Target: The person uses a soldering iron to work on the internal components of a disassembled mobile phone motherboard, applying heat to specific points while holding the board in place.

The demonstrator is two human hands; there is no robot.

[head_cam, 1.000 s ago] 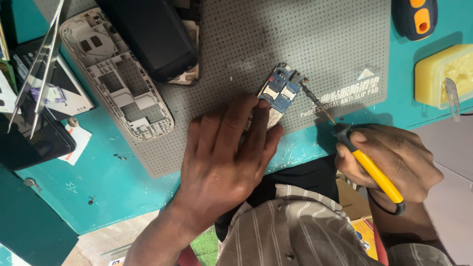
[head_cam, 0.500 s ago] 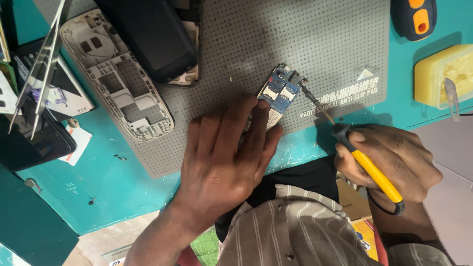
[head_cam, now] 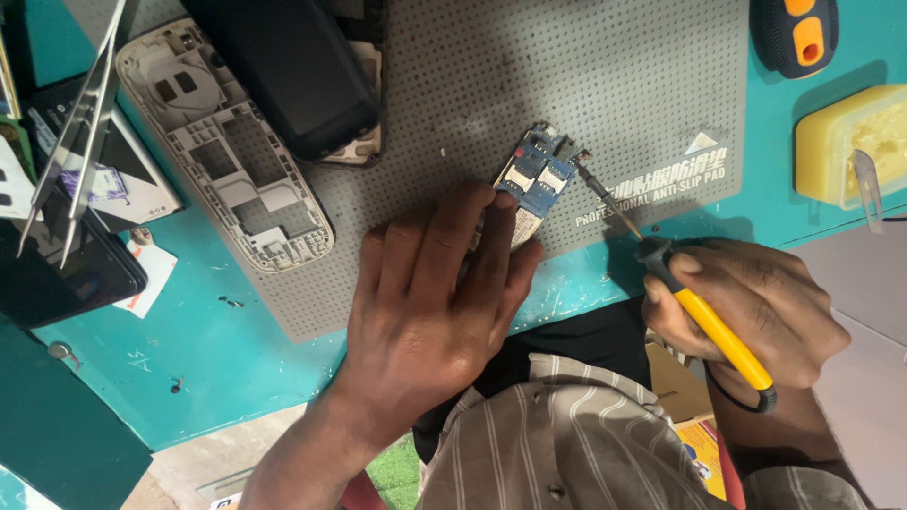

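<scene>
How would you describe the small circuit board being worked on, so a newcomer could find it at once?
Start at the grey dotted mat on the teal bench. Near its lower edge, the left hand pins a blue circuit board, with the soldering iron tip at its corner. Unlike the white phone frame nearby, it is small and blue.

Free room: the upper middle and upper right of the grey mat (head_cam: 529,66) lie bare. Obstacles: a white phone shell (head_cam: 222,161) and a black phone (head_cam: 288,66) crowd the mat's upper left corner; tweezers (head_cam: 80,132) overhang the desk's (head_cam: 170,331) left edge; a yellow tub (head_cam: 850,142) stands at its right edge.
</scene>
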